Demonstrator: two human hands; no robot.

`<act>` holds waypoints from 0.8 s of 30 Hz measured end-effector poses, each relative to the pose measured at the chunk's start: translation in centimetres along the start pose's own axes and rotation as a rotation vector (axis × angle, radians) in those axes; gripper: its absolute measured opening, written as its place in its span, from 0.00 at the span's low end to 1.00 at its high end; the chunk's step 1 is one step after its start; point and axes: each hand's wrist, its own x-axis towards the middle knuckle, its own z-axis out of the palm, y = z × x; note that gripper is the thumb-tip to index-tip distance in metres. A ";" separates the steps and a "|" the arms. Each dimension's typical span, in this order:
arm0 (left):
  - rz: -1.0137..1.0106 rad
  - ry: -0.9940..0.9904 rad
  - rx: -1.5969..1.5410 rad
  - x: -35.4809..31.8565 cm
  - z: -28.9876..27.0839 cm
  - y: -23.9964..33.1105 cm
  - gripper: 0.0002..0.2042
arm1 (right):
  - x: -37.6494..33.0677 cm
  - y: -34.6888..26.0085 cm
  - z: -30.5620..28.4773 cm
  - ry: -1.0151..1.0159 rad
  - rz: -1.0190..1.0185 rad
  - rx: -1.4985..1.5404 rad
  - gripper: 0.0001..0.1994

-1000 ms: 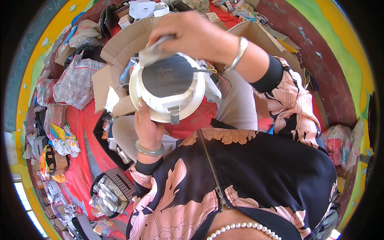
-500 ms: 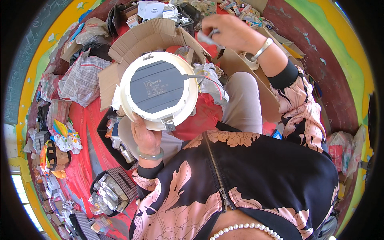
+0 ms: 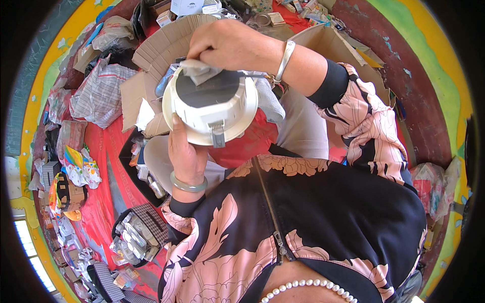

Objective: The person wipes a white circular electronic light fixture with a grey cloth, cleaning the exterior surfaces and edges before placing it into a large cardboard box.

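A round recessed downlight [image 3: 202, 117] is tilted up in front of me, its dark back plate and white rim showing. My left hand [image 3: 188, 155] grips the lower left of the rim, thumb on the near side and fingers mostly hidden underneath. In my right hand [image 3: 230, 44] a small greyish cloth [image 3: 202, 72] is pinched, and it lies against the upper part of the back plate. A metal spring clip [image 3: 217, 135] sticks out on the near side of the housing. My right wrist partly covers the cable on the right.
An open cardboard box [image 3: 169, 43] stands beyond the lamp, another carton [image 3: 331, 48] at the far right. A checked bag [image 3: 101, 93] lies at the left. Nearer, a houndstooth-patterned box [image 3: 149, 227] holds small packets. Red sheeting [image 3: 101, 202] covers the floor.
My right hand has come left and down from beyond the box, bringing the cloth onto the lamp's back. The lamp has shifted slightly right and tipped, still in my left hand.
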 end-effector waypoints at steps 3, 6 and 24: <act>-0.075 -0.002 -0.129 0.6 0.0 -0.1 0.20 | 0.0 -0.6 0.2 -0.178 -0.132 -0.138 0.09; -0.123 0.030 -0.141 0.9 0.2 0.1 0.19 | -0.9 -0.5 0.8 -0.087 -0.407 -0.431 0.09; -0.033 0.103 -0.008 2.2 1.3 0.1 0.18 | -4.1 -1.7 0.7 0.032 -0.330 0.036 0.06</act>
